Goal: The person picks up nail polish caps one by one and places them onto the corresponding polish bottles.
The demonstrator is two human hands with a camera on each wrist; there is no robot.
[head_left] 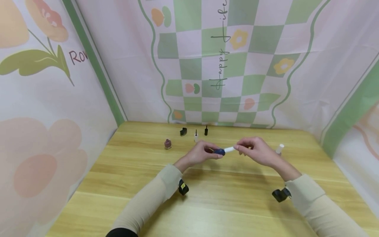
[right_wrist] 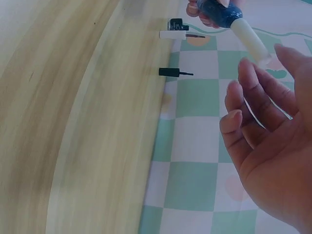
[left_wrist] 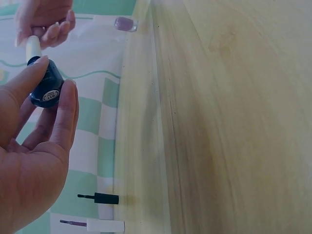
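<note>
My left hand [head_left: 204,153] grips a dark blue nail polish bottle [head_left: 219,151] by its body, thumb on one side and fingers on the other. The bottle is tilted, with its long white cap [right_wrist: 250,39] on and directed at my right hand [head_left: 256,151]. Thumb and fingertips of that hand are right at the cap's end, loosely bent; background shows between thumb and cap in the right wrist view. Beyond the hands, a white brush cap [head_left: 196,136] and a black brush cap [head_left: 206,131] stand on the table with their brushes up.
An uncapped mauve polish bottle [head_left: 167,144] stands to the left on the wooden table [head_left: 225,204]. Near the back edge is a black bottle [head_left: 183,131]. Behind my right hand stands another bottle with a white cap [head_left: 279,148]. Printed curtains [head_left: 142,65] surround the table.
</note>
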